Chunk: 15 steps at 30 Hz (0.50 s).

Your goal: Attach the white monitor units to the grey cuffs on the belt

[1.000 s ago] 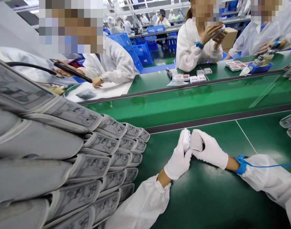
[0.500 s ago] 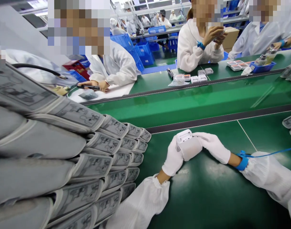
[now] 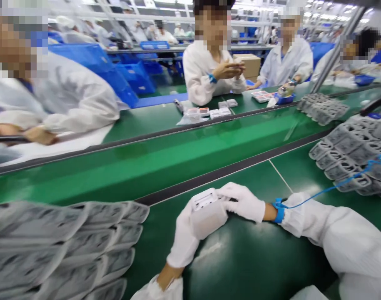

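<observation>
My left hand, in a white glove, is wrapped around the left side of a white plastic housing. The housing is tilted, with small dark slots in its upper end and a smooth pale grey wall facing me. At its upper right edge, the fingers of my right hand, also gloved, close against it; part of their grip is hidden. A blue wrist strap with a coiled cord circles my right wrist. Both hands are above the green work surface.
Stacked grey plastic housings fill the left side, blurred. More grey housings are piled at the right. A green conveyor belt runs across beyond my hands. Past it, a co-worker in a white coat sits near small white parts.
My view has swung to the right, so the right-hand pile now shows and the left stack sits lower. Both hands still hold the housing, its slotted end still up.
</observation>
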Tool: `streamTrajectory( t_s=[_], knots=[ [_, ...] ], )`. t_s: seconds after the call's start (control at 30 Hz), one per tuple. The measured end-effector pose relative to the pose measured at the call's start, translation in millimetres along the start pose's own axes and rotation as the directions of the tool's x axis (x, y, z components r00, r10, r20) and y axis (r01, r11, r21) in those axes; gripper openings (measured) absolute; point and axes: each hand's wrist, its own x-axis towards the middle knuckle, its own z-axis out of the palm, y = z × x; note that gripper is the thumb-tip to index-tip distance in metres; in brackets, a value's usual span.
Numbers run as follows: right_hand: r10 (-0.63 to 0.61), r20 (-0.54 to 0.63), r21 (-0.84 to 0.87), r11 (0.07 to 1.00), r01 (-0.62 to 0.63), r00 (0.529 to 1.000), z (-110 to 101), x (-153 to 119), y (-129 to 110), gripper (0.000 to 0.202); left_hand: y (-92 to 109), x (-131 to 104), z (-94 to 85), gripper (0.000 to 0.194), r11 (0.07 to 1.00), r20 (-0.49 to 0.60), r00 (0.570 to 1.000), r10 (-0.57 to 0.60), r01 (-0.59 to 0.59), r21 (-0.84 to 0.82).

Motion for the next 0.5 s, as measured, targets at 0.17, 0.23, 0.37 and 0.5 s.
streamTrajectory(
  t_s=[0.17,0.23,0.37,0.5],
  knots=[
    [0.036,0.059,0.079,0.996,-0.04,0.998,-2,4,3,0.043,-2,4,1.8,0.059,0.948,-0.023,0.968,-0.249,0.239,-0.209],
    [0.001,0.081,0.101,0.995,-0.009,0.997,-2,5,3,0.047,-7,7,1.4,0.063,0.948,0.01,0.965,-0.263,0.26,-0.182],
    [-0.067,0.102,0.051,0.997,0.062,0.992,0,4,1,0.038,-20,13,0.3,0.062,0.904,0.098,0.929,-0.356,0.369,-0.217],
    [-0.029,0.057,-0.021,0.999,0.031,0.998,4,0,-6,0.021,-32,22,-3.6,0.05,0.949,0.095,0.966,-0.242,0.256,-0.184]
  ],
)
